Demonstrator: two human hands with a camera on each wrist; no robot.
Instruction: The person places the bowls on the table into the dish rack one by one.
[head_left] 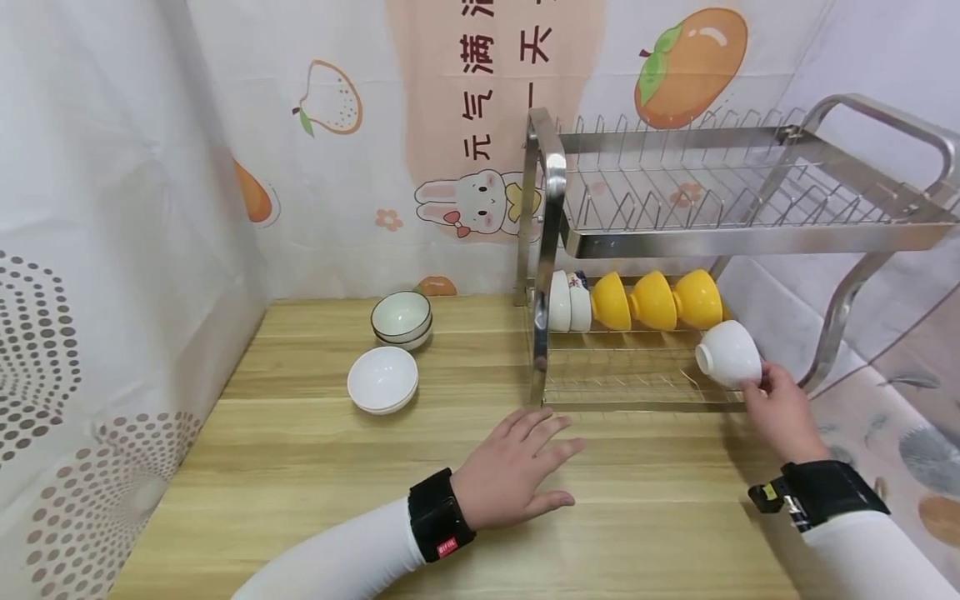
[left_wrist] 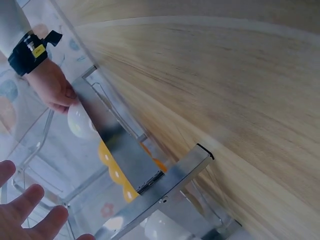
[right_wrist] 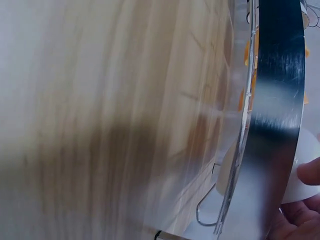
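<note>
My right hand (head_left: 786,417) pinches the rim of a white bowl (head_left: 733,354), tilted on its side at the right end of the rack's lower tier. In the right wrist view the thumb presses on the white bowl (right_wrist: 302,160), partly hidden behind the metal bar (right_wrist: 275,100). Left of it, several yellow bowls (head_left: 697,298) and white bowls (head_left: 558,302) stand on edge in a row. My left hand (head_left: 517,471) is over the wooden table (head_left: 645,517), fingers spread and holding nothing, in front of the rack's left end.
A two-tier metal dish rack (head_left: 757,242) stands at the back right, with wire slots on its upper tier. On the table's left side is a white bowl (head_left: 382,379), with stacked dark-rimmed bowls (head_left: 401,317) behind it. A printed curtain (head_left: 337,208) hangs behind.
</note>
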